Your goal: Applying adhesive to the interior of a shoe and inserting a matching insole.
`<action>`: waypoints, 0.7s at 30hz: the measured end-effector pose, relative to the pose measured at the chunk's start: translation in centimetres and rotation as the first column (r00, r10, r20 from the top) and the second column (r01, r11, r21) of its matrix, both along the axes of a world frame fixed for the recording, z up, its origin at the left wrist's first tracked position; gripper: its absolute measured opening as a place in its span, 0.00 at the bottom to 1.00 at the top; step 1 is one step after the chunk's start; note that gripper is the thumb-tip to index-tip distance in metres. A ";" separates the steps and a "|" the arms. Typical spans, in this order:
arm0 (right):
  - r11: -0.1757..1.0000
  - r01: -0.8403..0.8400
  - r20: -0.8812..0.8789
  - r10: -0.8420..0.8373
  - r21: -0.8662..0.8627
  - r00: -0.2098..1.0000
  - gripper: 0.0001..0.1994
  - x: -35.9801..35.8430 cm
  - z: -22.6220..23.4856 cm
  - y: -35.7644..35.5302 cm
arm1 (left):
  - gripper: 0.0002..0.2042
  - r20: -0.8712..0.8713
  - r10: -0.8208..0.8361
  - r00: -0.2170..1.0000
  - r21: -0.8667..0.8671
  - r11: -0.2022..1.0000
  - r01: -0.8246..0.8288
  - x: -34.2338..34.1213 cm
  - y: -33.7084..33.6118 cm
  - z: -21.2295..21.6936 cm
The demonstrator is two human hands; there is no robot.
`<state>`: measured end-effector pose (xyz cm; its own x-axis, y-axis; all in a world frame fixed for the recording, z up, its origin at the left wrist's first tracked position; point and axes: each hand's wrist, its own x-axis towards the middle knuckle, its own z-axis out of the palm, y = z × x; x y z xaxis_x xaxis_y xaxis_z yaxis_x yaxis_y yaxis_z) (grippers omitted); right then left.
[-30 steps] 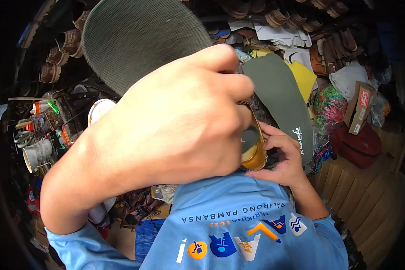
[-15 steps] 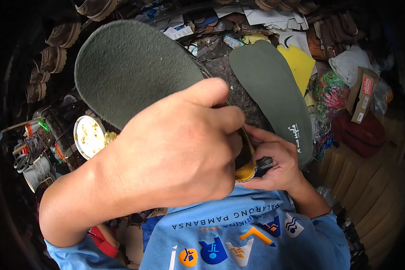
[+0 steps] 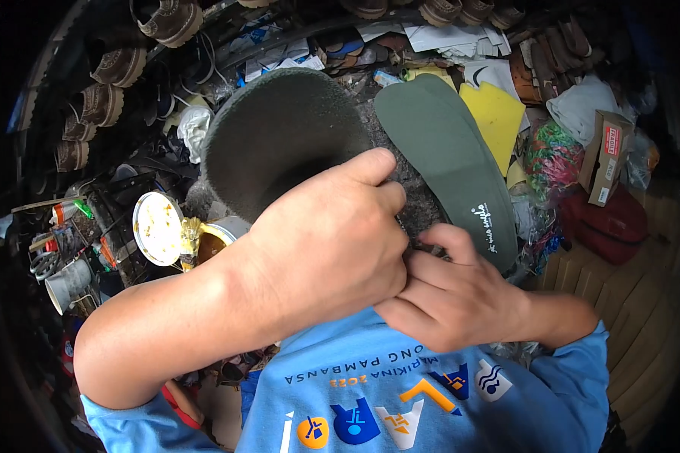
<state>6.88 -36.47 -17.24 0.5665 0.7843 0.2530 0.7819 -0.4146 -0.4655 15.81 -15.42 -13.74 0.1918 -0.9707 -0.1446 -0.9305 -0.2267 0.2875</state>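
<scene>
Green foam insole [image 3: 279, 136] pinched in my left hand [image 3: 325, 257], right hand [image 3: 453, 302] gripping its edge; probably mid-gluing, next needs pressing it down evenly.

Two hands in view: left hand [image 3: 325, 249] and right hand [image 3: 453, 302], pressed together over the work. Two green insoles: one curved insole [image 3: 279, 136] at the hands, one flat insole [image 3: 446, 151] just beside it. One yellow sheet [image 3: 499, 113]. One round lid [image 3: 157, 228] with one open can [image 3: 215, 238] next to it. One cardboard box [image 3: 604, 155] and one red bag [image 3: 604, 223] at the right. At least five brown shoes [image 3: 117, 64] along the left edge, more at the top, exact number not possible to tell. One grey cup [image 3: 68, 283].
</scene>
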 end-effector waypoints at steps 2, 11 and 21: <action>0.997 -0.055 -0.037 0.053 -0.049 0.998 0.03 0.5 -0.3 0.7 | 0.07 -0.008 0.027 1.000 0.019 0.999 -0.026 0.0 -0.1 -0.3; 0.934 -0.200 -0.082 0.184 -0.297 0.980 0.04 1.6 0.2 2.2 | 0.07 0.117 0.218 0.969 -0.095 0.974 -0.207 -1.1 1.1 3.5; 0.933 0.065 0.009 -0.066 -0.353 0.998 0.07 -1.9 -0.6 7.2 | 0.18 -0.891 0.434 -0.133 0.182 0.073 -0.981 -5.1 7.4 -1.0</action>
<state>5.00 -29.25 -17.83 0.6197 0.7840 -0.0354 0.7464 -0.6027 -0.2823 10.75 -8.05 -14.75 0.9057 -0.1174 -0.4074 0.3873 -0.1619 0.9076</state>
